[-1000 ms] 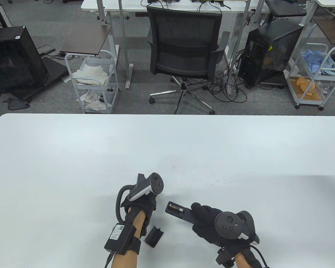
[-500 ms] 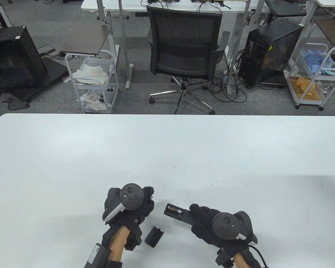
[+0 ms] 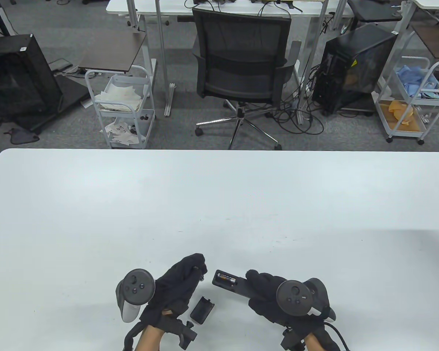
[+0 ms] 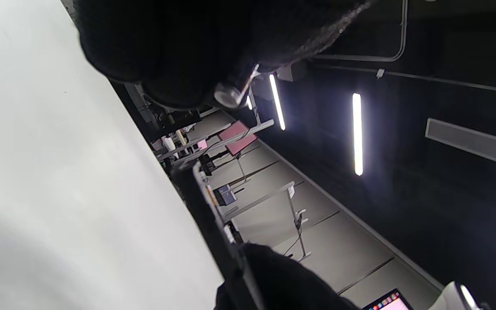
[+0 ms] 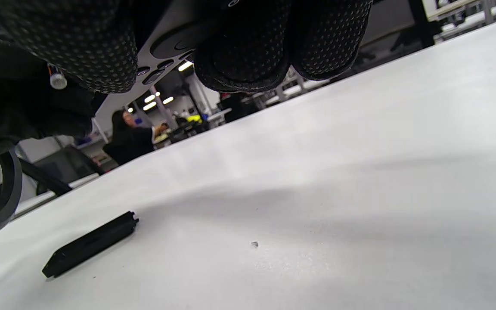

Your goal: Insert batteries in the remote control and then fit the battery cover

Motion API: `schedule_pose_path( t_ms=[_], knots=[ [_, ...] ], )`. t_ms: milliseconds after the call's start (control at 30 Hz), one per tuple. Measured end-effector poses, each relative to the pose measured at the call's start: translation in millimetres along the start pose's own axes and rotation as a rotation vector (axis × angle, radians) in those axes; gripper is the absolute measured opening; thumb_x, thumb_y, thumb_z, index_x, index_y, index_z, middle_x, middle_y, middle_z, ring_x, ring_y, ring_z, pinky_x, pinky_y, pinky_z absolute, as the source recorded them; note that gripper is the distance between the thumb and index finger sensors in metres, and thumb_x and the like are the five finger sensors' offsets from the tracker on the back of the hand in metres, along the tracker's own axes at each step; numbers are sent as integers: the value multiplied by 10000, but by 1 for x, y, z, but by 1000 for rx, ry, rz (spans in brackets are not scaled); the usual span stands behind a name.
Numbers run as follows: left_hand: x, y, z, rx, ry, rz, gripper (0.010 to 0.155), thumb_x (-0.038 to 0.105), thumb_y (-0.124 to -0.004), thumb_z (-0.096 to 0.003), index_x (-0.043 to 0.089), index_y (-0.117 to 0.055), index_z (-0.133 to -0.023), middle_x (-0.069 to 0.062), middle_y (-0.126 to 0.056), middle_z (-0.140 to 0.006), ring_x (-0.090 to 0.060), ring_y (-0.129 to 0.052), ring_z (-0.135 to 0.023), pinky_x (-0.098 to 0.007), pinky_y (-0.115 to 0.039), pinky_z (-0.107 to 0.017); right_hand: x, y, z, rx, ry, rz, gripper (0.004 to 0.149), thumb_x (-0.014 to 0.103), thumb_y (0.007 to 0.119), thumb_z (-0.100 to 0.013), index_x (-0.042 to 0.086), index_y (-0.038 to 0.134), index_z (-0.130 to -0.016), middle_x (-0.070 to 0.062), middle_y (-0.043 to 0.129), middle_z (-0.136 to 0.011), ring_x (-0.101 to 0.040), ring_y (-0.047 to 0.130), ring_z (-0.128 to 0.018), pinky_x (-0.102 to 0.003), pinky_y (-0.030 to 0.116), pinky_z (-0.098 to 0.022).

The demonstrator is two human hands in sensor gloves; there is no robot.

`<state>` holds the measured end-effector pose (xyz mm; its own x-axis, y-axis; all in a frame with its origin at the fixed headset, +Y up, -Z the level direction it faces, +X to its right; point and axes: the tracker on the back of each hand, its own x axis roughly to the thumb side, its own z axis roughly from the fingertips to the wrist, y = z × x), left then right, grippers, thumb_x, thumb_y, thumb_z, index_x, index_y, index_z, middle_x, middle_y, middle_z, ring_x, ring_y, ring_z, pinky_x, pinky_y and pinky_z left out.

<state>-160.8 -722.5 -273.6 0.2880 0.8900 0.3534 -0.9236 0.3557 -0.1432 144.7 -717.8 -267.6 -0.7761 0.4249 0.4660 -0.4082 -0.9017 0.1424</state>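
My right hand (image 3: pixel 258 284) grips the black remote control (image 3: pixel 237 286) by its near end and holds it back side up, just above the table. Its open compartment holds one battery (image 3: pixel 226 279). My left hand (image 3: pixel 199 271) pinches a second battery, whose metal end shows in the left wrist view (image 4: pixel 226 94) and the right wrist view (image 5: pixel 57 80). The fingertips are just left of the remote's open end. The black battery cover (image 3: pixel 202 310) lies flat on the table between my hands; it also shows in the right wrist view (image 5: pixel 91 244).
The white table (image 3: pixel 219 204) stretches far ahead and to both sides. An office chair (image 3: pixel 241 69), carts and desks stand on the floor beyond its far edge.
My left hand has turned over and drawn back toward me, so its fingertips with the battery now point at the remote's open end. The remote has shifted slightly left. The cover has not moved.
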Motion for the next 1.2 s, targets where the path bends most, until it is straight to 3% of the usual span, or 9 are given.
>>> schedule_pose_path(
  t_ms=[267,700,1200],
  knots=[
    [2,-22,3,-30,-100,23,419,248,-714,-604,249,-700,-1023,-107,-810,-1048,-411,-644,-1049,-628,-562,-746,4,1,2,0,-23,-28,719,487,875,-432,196,648,-1049,-52,882,-940,-131,948,-599,-430,776,-655],
    [-8,-35,-1,-171,-62,-15,416,259,-689,-616,279,-684,-1031,-64,-724,-1126,-392,-512,-1112,-660,-441,-777,2,0,2,5,-40,-91,718,484,876,-435,185,651,-1048,-62,888,-929,-124,947,-588,-424,780,-652],
    [-10,-43,-1,-284,-63,-62,453,271,-690,-617,196,-656,-1062,-120,-516,-1208,-416,-444,-1121,-676,-391,-783,2,0,2,13,-36,-87,713,483,875,-435,183,655,-1044,-62,891,-927,-123,949,-583,-424,783,-648]
  ],
)
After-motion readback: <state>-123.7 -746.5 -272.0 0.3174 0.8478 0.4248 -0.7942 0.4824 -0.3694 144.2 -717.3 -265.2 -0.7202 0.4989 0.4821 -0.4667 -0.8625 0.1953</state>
